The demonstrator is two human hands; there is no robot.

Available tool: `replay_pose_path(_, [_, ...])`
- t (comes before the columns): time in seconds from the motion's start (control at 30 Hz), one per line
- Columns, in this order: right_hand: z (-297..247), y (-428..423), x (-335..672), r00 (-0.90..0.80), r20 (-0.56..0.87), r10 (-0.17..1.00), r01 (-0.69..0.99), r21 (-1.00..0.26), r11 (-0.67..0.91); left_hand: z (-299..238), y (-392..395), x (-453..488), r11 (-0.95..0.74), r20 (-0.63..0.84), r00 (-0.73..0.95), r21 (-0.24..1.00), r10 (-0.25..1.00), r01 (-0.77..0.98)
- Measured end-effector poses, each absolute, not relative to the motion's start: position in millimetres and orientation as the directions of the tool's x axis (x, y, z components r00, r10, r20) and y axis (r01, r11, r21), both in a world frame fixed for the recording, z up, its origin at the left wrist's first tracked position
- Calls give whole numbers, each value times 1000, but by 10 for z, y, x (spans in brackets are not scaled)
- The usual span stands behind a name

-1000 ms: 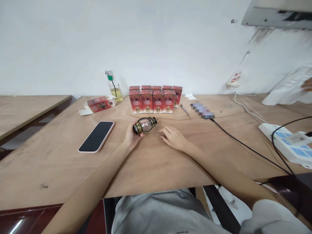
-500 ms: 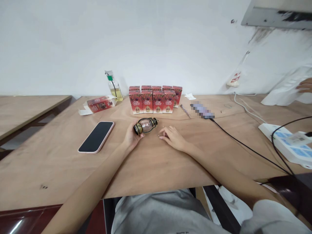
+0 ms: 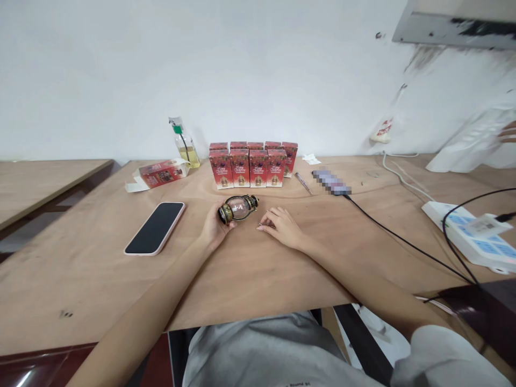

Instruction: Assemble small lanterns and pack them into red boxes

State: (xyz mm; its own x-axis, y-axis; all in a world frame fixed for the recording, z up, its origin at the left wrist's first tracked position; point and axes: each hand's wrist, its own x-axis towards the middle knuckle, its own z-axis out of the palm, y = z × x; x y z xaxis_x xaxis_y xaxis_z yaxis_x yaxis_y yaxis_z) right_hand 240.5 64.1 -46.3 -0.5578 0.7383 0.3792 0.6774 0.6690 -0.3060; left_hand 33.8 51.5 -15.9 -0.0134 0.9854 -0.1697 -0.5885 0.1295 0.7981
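Observation:
A small brass lantern with a clear glass globe [image 3: 238, 208] lies on its side on the wooden table [image 3: 250, 269]. My left hand [image 3: 213, 228] is closed around its base end. My right hand [image 3: 282, 227] rests on the table just right of the lantern, its fingers curled over a thin wire piece [image 3: 264, 223] that reaches toward the lantern. Behind the lantern stand two rows of several red boxes [image 3: 252, 164].
A phone with a pink case [image 3: 155, 227] lies face up at the left. An opened red box [image 3: 159, 174] and a bottle of yellow liquid [image 3: 183, 143] are at the back left. A screwdriver [image 3: 301, 182], black cable [image 3: 403, 242], power strip [image 3: 467, 236] and another person's hand [image 3: 508, 131] are at the right.
My right hand has drawn its fingers in slightly over the thin wire piece. The view has shifted a little to the right. The lantern stays in my left hand.

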Motion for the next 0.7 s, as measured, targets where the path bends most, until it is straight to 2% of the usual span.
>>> replay_pose_path(0.17, [-442,602,2360,-520,433,737,698,-282,658,-172,527,327,119,-150,-6,805,989,-581])
replay_pose_path(0.3, [-423,540,2368,-458,535,710,664,-326,673,-163,523,339,127,-162,-11,811,987,-572])
replay_pose_path(0.57, [-473,481,2393,-439,635,635,517,-400,757,-131,518,340,123,-248,-113,762,962,-635])
replay_pose_path(0.7, [-480,439,2394,-481,652,587,405,-428,808,-132,509,332,103,-204,-87,765,975,-636])
